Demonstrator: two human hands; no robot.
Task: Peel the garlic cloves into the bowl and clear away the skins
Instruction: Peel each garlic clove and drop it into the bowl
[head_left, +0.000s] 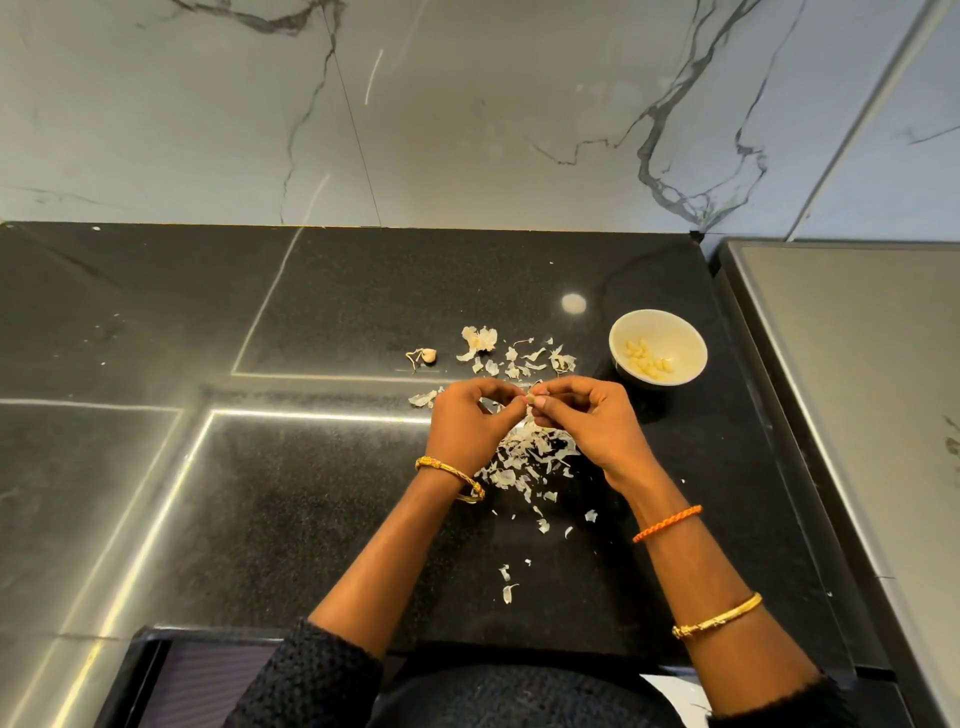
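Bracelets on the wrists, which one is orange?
The braided orange band on the right wrist; the left wrist's bangle and the right forearm's bangle are gold.

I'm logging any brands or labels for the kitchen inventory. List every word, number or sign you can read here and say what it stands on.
None: no readable text shows anywhere in the head view.
The bowl is plain white, with no mark on its rim or wall.
The black counter and the marble wall carry only veining and light reflections.
The bangles and the orange thread band bear no lettering that can be made out.
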